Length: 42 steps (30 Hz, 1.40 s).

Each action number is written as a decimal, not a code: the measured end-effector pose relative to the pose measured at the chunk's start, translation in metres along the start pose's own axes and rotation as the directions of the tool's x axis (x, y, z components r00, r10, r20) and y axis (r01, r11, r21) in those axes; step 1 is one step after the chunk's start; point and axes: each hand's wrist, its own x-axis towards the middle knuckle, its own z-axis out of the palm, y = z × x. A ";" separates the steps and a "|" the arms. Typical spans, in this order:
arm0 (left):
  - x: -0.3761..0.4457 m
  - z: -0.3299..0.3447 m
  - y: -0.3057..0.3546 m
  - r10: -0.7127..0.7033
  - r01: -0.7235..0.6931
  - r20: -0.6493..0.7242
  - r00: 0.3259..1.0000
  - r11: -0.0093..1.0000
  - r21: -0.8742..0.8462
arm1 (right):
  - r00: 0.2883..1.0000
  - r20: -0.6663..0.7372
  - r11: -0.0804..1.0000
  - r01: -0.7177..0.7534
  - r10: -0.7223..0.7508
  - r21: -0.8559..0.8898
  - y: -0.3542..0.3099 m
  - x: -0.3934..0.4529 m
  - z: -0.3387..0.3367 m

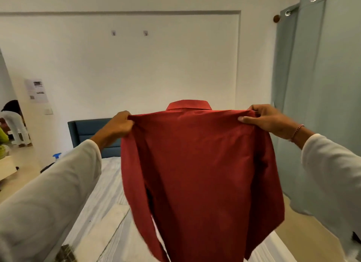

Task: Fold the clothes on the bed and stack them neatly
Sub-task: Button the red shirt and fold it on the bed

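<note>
Holding the red shirt (199, 164) up in the air above the bed (109, 193), I have it by the shoulders — my left hand (122, 125) bunches the fabric at one shoulder seam, fingers curled round it, and my right hand (267, 119) pinches the other, thumb laid flat along the cloth. The shirt hangs with its back towards me, collar upright at the top, sleeves drooping alongside — the blue headboard (88, 128) shows behind its left edge.
</note>
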 end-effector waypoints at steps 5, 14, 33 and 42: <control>-0.004 -0.012 0.006 -0.048 0.047 -0.006 0.999 0.997 -0.057 | 0.996 0.075 0.994 0.051 -0.044 -0.098 -0.010 0.002 -0.005; -0.013 -0.028 -0.003 0.060 -0.030 -0.089 0.994 0.952 0.305 | 0.972 0.179 0.987 0.157 -0.151 -0.024 -0.020 -0.005 -0.011; -0.030 -0.085 -0.009 0.155 -0.126 0.191 0.969 0.980 -0.157 | 0.936 -0.152 0.945 0.300 -0.318 -0.129 -0.015 -0.001 -0.015; -0.057 -0.084 -0.020 0.159 -0.111 0.134 0.978 0.945 -0.306 | 0.978 -0.054 0.979 0.200 -0.202 -0.035 -0.017 -0.041 -0.016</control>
